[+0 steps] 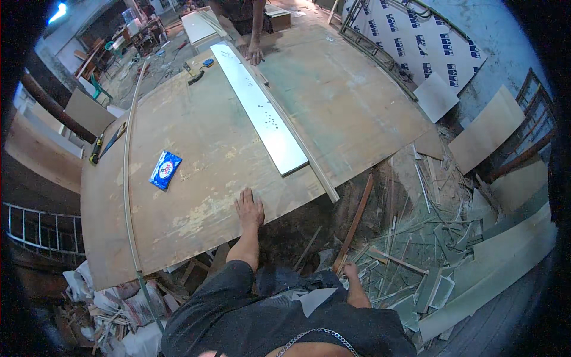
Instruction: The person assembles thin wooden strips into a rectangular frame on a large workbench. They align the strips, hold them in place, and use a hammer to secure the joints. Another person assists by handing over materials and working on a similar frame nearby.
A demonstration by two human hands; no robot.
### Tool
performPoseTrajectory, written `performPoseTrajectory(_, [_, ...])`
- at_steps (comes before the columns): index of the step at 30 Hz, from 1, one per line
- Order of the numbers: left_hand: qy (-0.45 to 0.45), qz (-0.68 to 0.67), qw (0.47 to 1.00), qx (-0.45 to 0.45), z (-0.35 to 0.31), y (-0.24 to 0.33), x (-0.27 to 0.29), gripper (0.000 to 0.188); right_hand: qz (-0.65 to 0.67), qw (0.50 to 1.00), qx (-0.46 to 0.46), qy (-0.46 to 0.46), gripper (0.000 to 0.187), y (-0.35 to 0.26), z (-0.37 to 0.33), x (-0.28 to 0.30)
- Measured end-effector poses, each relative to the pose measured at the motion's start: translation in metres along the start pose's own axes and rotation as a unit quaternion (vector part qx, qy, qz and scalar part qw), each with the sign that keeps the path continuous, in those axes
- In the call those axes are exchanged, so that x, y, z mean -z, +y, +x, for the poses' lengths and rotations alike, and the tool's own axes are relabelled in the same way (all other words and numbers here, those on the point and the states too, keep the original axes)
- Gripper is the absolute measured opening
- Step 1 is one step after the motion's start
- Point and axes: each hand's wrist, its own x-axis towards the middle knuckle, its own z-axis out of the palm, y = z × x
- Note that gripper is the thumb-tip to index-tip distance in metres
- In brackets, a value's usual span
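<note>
My left hand [250, 209] lies flat on the near edge of a large wooden sheet [196, 128], fingers spread and holding nothing. Down by my right side hangs my right hand [350, 271], close to the lower end of a reddish-brown wooden strip [357, 221]; its fingers are mostly hidden. A long white board [256, 104] lies on the sheet ahead of my left hand, with a thin wooden strip [324, 181] along its right side. To the left rests a blue packet [165, 170]. Across the sheet, another person's hand [256, 55] touches the surface beside the white board.
A long thin strip [126, 160] crosses the sheet's left part, with a handsaw [113, 140] beyond it. A round blue item [207, 62] and a dark-handled tool [196, 77] lie near the far edge. Broken offcuts [410, 256] cover the floor at right; sacks [134, 306] sit lower left.
</note>
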Motion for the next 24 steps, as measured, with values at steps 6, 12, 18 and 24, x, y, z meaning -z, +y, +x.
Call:
performPoseTrajectory(6, [0.012,0.003,1.0,-0.001,-0.001,-0.005,0.001,0.053,0.062,0.996,-0.042,-0.056,0.019,-0.02,-0.013,0.003])
performPoseTrajectory(12, [0.024,0.008,1.0,0.004,-0.002,-0.01,0.003,0.052,0.036,0.996,-0.046,-0.071,0.019,-0.058,-0.039,0.016])
performPoseTrajectory(18, [-0.004,-0.001,1.0,0.009,0.0,0.002,0.006,0.053,0.056,0.995,-0.064,-0.042,0.014,-0.032,-0.023,0.011])
performPoseTrajectory(24, [-0.017,0.003,1.0,0.017,-0.001,0.001,0.008,0.054,0.025,0.996,-0.053,-0.06,0.022,-0.043,-0.034,0.015])
